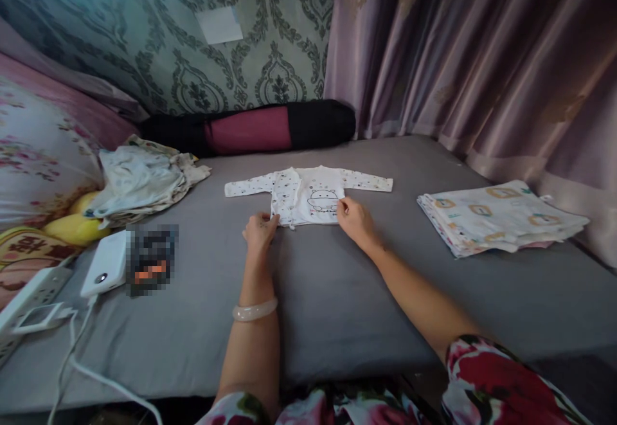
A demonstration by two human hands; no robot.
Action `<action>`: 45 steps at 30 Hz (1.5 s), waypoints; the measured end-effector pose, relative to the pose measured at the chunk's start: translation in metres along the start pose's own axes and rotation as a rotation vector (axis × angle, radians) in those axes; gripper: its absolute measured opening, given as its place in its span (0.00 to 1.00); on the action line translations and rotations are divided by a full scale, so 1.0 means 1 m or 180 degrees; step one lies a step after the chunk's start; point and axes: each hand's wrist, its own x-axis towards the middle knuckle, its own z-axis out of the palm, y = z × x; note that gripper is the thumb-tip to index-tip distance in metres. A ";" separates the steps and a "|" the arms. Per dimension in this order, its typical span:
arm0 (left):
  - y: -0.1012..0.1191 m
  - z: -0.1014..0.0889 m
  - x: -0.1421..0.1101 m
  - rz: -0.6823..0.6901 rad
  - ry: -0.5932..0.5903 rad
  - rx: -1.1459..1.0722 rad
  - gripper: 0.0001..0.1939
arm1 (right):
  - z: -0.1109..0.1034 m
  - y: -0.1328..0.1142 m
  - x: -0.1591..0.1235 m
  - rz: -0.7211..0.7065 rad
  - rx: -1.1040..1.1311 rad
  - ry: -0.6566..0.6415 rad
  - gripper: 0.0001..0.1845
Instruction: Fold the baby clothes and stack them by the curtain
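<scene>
Evidently light, soft baby shirt [308,197] lying flat on gray sheet [337,296], both sleeves [248,186] spread. Left hand [261,231] pinching lower left corner; right hand [355,219] pinching right side edge, just above bottom. Probably limp, easily creased, hardly slippery; best grip at side edges.

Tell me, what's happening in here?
A person has both bare hands at a small white top, spread flat with its sleeves out on a gray sheet. The left hand is at one lower corner; the right hand pinches the opposite side edge. A stack of cloths lies to the right, a rumpled pile to the left.
</scene>
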 end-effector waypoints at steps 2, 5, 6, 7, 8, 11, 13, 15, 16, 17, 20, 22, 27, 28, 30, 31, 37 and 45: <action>0.000 -0.001 0.000 -0.0032 0.0002 -0.0058 0.13 | -0.002 0.008 0.004 0.0274 -0.0168 0.0150 0.17; 0.001 0.000 0.000 -0.0079 0.0030 -0.0089 0.11 | -0.002 0.015 0.006 0.0379 -0.0467 0.0055 0.16; 0.001 0.000 0.001 -0.0079 0.0026 -0.0091 0.10 | -0.002 0.016 0.006 0.0383 -0.0551 0.0009 0.16; 0.001 0.000 0.001 -0.0072 0.0023 -0.0097 0.10 | -0.001 0.016 0.006 0.0375 -0.0625 -0.0022 0.16; 0.000 0.001 0.002 -0.0053 0.0014 -0.0111 0.10 | 0.000 0.016 0.006 0.0358 -0.0687 -0.0045 0.16; -0.001 0.002 0.003 0.0041 0.0014 -0.0126 0.13 | 0.001 0.014 0.005 0.0255 -0.0794 -0.0101 0.15; -0.003 0.002 0.003 0.0099 0.0036 -0.0097 0.15 | 0.001 0.014 0.005 0.0195 -0.0800 -0.0157 0.16; -0.004 0.002 0.004 0.0148 0.0048 -0.0073 0.17 | 0.001 0.016 0.007 0.0193 -0.0787 -0.0226 0.17; -0.004 0.002 0.004 0.0170 0.0049 -0.0079 0.18 | 0.001 0.017 0.007 0.0212 -0.0774 -0.0255 0.17; -0.005 0.002 0.004 0.0194 0.0048 -0.0092 0.18 | 0.001 0.018 0.008 0.0234 -0.0757 -0.0278 0.17; -0.005 0.001 0.004 0.0214 0.0025 -0.0149 0.18 | 0.000 0.019 0.009 0.0279 -0.0721 -0.0296 0.16; -0.005 0.000 0.004 0.0205 0.0010 -0.0179 0.18 | -0.001 0.019 0.008 0.0280 -0.0724 -0.0292 0.16; -0.008 0.000 0.006 0.0269 -0.0052 -0.0267 0.20 | -0.006 0.015 0.005 0.0294 -0.0764 -0.0302 0.16; -0.009 0.000 0.007 0.0283 -0.0050 -0.0281 0.20 | -0.007 0.014 0.005 0.0300 -0.0772 -0.0306 0.16; -0.010 0.001 0.008 0.0299 -0.0028 -0.0294 0.20 | -0.009 0.013 0.004 0.0302 -0.0789 -0.0316 0.16; -0.011 0.001 0.009 0.0295 -0.0020 -0.0296 0.19 | -0.010 0.012 0.004 0.0299 -0.0800 -0.0324 0.16; -0.011 0.000 0.010 0.0252 -0.0043 -0.0265 0.19 | -0.010 0.011 0.002 0.0296 -0.0854 -0.0323 0.15; -0.011 0.004 0.011 0.0273 0.0044 -0.0070 0.19 | -0.008 0.014 0.003 0.0352 -0.0626 -0.0233 0.13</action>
